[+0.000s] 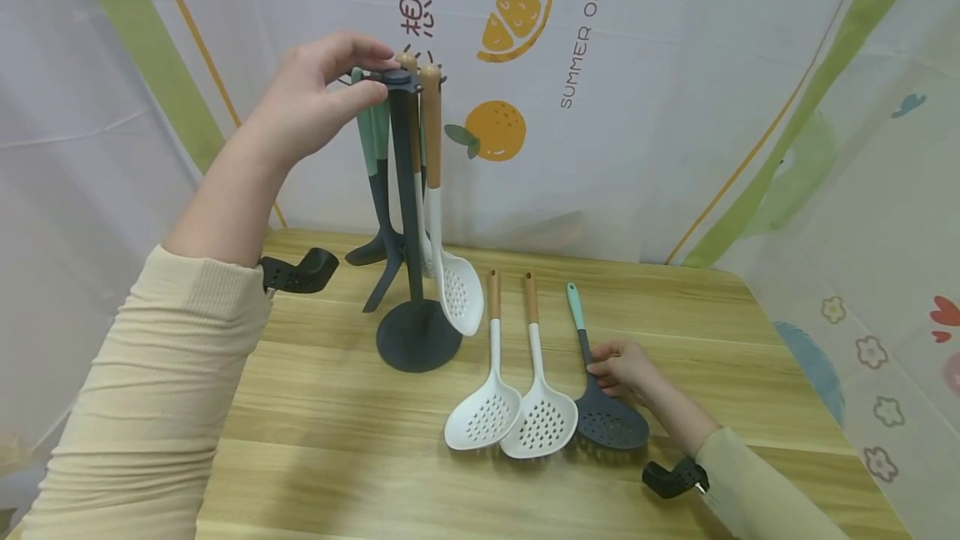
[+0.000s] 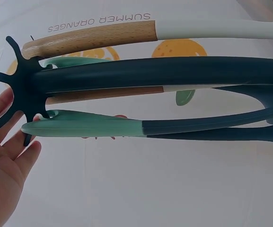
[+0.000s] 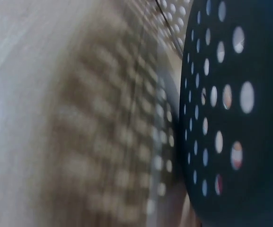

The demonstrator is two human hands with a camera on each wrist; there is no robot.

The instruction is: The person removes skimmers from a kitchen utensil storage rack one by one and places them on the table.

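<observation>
At the top of a dark utensil stand (image 1: pixel 406 190), my left hand (image 1: pixel 318 94) holds the hooked crown between thumb and fingers. In the left wrist view the crown's curved hooks (image 2: pixel 20 85) overlap the fingertips. Wooden-handled white skimmers (image 1: pixel 461 290) and dark utensils with green handles (image 1: pixel 365 140) hang from it. Lower right, my right hand (image 1: pixel 632 372) pinches the neck of a dark skimmer (image 1: pixel 613 427) with a green handle, its head low over the table. The right wrist view shows that perforated head (image 3: pixel 231 118) close up, hiding the fingers.
Two white skimmers (image 1: pixel 486 419) with wooden handles lie side by side on the wood-grain table (image 1: pixel 322 432), left of the dark one. The stand's round base (image 1: pixel 397 344) sits behind them. A printed curtain (image 1: pixel 660 107) hangs along the table's back edge.
</observation>
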